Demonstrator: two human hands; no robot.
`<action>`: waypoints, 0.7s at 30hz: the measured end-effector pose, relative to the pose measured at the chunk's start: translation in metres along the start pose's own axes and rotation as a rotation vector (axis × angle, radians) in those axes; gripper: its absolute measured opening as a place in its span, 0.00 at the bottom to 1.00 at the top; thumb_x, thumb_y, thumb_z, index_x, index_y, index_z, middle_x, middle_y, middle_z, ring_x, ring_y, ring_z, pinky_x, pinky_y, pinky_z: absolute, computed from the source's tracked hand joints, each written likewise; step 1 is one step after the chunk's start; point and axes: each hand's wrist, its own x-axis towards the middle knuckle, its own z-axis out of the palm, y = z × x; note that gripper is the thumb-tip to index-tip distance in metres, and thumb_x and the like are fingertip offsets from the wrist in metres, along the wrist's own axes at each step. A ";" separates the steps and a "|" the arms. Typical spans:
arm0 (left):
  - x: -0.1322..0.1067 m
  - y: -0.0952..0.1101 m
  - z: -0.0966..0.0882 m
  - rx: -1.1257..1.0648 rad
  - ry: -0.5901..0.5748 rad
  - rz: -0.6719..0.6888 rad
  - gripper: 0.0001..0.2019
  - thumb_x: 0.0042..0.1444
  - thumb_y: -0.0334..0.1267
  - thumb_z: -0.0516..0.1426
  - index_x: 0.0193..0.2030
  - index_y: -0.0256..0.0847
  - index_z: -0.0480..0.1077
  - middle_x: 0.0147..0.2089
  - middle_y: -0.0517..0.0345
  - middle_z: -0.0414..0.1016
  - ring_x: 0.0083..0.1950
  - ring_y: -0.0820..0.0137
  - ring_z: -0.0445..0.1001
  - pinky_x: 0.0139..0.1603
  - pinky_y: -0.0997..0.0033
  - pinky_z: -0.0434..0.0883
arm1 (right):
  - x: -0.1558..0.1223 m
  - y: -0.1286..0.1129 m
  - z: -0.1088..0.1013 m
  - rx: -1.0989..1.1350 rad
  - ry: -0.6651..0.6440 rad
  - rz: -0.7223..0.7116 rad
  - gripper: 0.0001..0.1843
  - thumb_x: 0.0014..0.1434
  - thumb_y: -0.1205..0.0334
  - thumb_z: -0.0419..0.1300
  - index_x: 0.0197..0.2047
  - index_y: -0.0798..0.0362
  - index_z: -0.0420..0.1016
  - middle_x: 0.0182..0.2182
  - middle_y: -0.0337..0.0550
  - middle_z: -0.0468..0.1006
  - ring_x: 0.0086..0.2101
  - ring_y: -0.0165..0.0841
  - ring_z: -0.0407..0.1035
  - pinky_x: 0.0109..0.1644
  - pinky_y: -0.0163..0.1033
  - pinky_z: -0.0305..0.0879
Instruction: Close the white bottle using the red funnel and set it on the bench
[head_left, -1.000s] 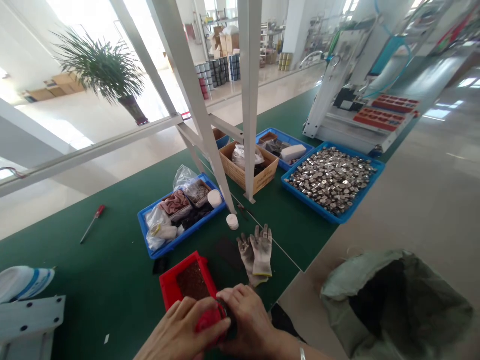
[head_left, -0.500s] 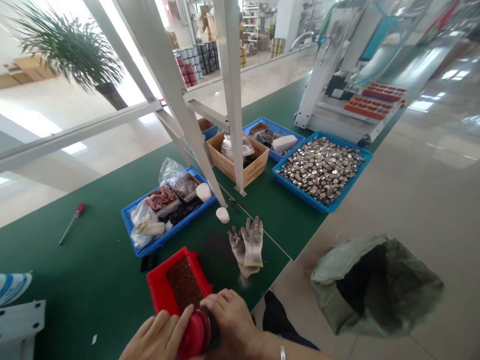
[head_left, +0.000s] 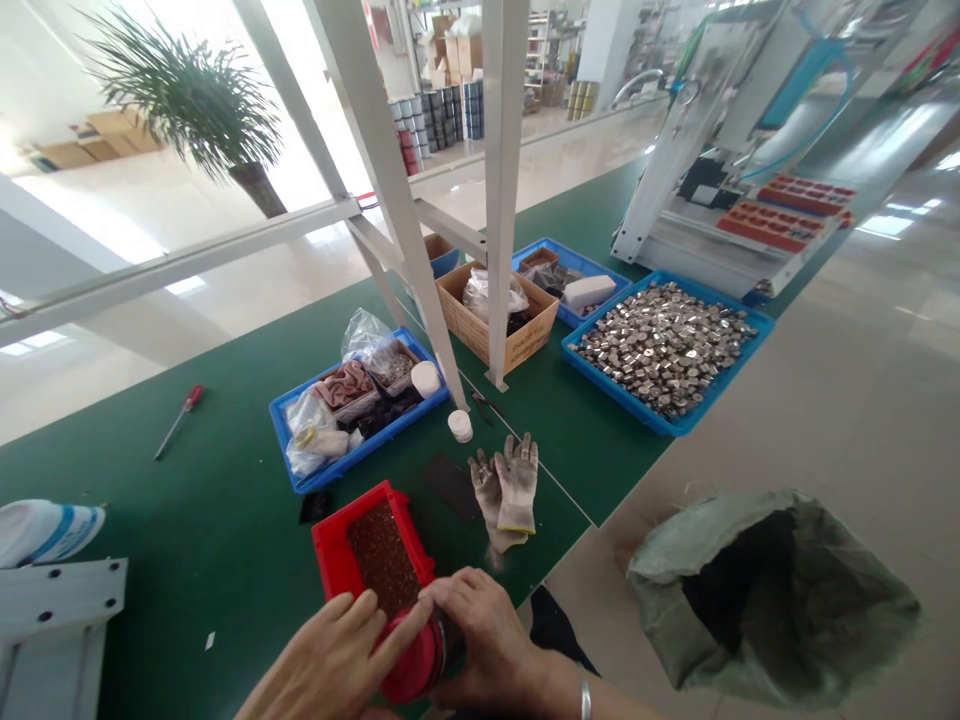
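Note:
Low in the view, both my hands are around a round jar with a red lid (head_left: 411,662), over the near edge of a red plastic bin (head_left: 330,550). My left hand (head_left: 326,645) lies across the lid, index finger stretched over its top. Around the dark side of the jar wraps my right hand (head_left: 487,625), with a silver bracelet on the wrist. Most of the jar body is hidden by the hands. Small brown granules (head_left: 382,555) fill part of the bin. Beyond it lie a pair of soiled work gloves (head_left: 516,485) and a dark flat pad (head_left: 450,485).
A blue tray (head_left: 330,480) holds bags and cloth. Farther off are a cardboard box (head_left: 525,345) and a blue tray of metal pieces (head_left: 667,350). A screwdriver (head_left: 180,420) lies left; white frame posts (head_left: 499,200) rise mid-table. An open green sack (head_left: 660,580) stands on the floor.
The view has shifted, so the table things appear farther right. My hands stay on the jar; my left index finger now reaches farther across the lid towards my right hand.

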 end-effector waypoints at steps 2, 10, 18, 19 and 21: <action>0.006 0.000 0.004 -0.018 0.096 -0.018 0.41 0.50 0.49 0.73 0.67 0.43 0.63 0.37 0.61 0.80 0.36 0.63 0.78 0.39 0.65 0.75 | 0.005 -0.003 -0.017 0.035 -0.027 0.004 0.45 0.35 0.46 0.78 0.57 0.48 0.73 0.51 0.44 0.82 0.46 0.46 0.75 0.53 0.49 0.71; 0.016 0.000 0.007 -0.118 0.408 -0.104 0.21 0.65 0.47 0.59 0.60 0.42 0.67 0.27 0.65 0.77 0.28 0.66 0.76 0.29 0.68 0.71 | 0.045 0.053 -0.082 -0.146 -0.301 0.339 0.48 0.55 0.64 0.68 0.76 0.46 0.57 0.73 0.47 0.61 0.72 0.43 0.52 0.76 0.51 0.52; -0.027 -0.011 -0.016 -0.007 0.371 -0.145 0.23 0.69 0.52 0.56 0.64 0.41 0.68 0.28 0.64 0.76 0.24 0.69 0.73 0.29 0.71 0.72 | 0.050 0.144 -0.060 -0.466 0.076 0.674 0.23 0.66 0.69 0.56 0.63 0.54 0.76 0.72 0.57 0.60 0.71 0.60 0.50 0.72 0.70 0.51; -0.034 -0.013 -0.017 0.008 0.384 -0.156 0.23 0.69 0.52 0.56 0.64 0.41 0.68 0.28 0.64 0.76 0.25 0.69 0.73 0.30 0.72 0.72 | 0.041 0.147 -0.062 -0.482 0.122 0.666 0.24 0.67 0.72 0.51 0.62 0.57 0.76 0.69 0.59 0.64 0.69 0.56 0.54 0.73 0.65 0.54; -0.047 -0.016 -0.015 0.024 0.413 -0.189 0.23 0.70 0.51 0.55 0.64 0.41 0.68 0.28 0.64 0.76 0.26 0.69 0.74 0.31 0.72 0.72 | 0.022 0.145 -0.066 -0.511 0.220 0.661 0.27 0.67 0.76 0.43 0.60 0.60 0.76 0.65 0.62 0.69 0.66 0.53 0.61 0.71 0.63 0.60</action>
